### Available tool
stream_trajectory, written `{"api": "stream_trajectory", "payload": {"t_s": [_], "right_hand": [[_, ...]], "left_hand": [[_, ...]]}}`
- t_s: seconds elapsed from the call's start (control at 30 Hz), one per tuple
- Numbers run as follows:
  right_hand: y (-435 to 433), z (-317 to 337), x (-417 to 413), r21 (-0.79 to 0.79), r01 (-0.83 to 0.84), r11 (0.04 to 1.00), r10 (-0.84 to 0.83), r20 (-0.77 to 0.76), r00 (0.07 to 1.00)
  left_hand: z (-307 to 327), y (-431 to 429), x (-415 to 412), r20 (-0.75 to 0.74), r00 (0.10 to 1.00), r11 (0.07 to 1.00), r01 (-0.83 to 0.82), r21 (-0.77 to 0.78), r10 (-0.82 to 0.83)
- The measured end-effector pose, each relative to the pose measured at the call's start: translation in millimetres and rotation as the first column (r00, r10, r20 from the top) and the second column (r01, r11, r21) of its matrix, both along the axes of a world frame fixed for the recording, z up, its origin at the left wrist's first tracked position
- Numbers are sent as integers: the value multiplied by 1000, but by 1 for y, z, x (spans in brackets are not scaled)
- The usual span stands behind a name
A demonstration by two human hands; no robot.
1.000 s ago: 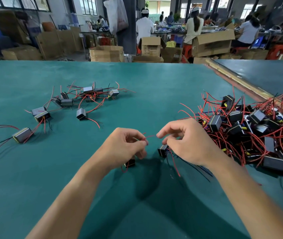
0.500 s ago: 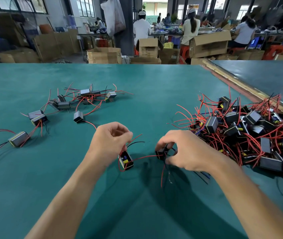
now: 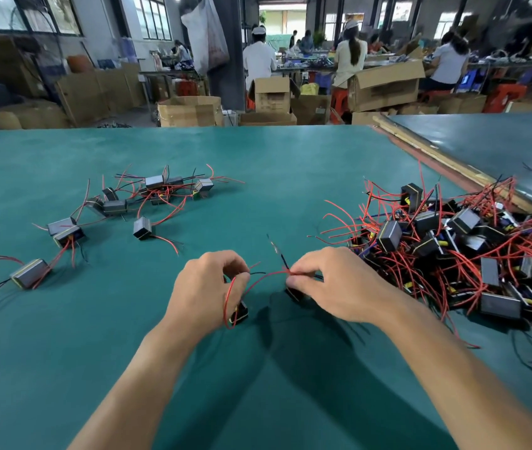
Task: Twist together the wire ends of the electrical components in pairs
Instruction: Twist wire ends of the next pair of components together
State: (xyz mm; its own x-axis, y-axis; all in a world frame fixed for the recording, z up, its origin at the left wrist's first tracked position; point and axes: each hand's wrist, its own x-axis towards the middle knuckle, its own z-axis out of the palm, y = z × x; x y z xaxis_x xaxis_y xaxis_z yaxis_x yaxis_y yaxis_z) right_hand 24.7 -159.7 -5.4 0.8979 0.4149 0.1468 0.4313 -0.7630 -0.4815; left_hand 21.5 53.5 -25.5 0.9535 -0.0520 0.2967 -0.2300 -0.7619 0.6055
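While my left hand [image 3: 206,287] and right hand [image 3: 332,280] each pinch thin wires [image 3: 264,275] near the table's [image 3: 258,157] front edge, a slack grip could let the ends spring apart.

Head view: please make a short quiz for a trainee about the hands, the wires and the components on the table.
1. True or false: the pile of components lies on the side of the right hand.
2. What colour is the wire running between the two hands? A) red B) blue C) white
3. Fill in: the black component shows just under the ___ hand.

Key: 1 true; 2 A; 3 left, since it sits under the left hand.
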Motion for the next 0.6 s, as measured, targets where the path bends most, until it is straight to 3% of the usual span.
{"api": "stream_trajectory", "payload": {"t_s": [0.37,0.47,0.6], "right_hand": [[1,-1,-2,40,276,960,-278,106,955],[1,0,1,114,362,925,-373,97,923],[2,0,0,139,356,924,-365,38,930]], "left_hand": [[4,-6,-2,-113,990,996,-77,34,81],[3,-8,-2,-143,989,999,-42,29,45],[3,-10,-3,-138,990,1000,-10,2,10]]}}
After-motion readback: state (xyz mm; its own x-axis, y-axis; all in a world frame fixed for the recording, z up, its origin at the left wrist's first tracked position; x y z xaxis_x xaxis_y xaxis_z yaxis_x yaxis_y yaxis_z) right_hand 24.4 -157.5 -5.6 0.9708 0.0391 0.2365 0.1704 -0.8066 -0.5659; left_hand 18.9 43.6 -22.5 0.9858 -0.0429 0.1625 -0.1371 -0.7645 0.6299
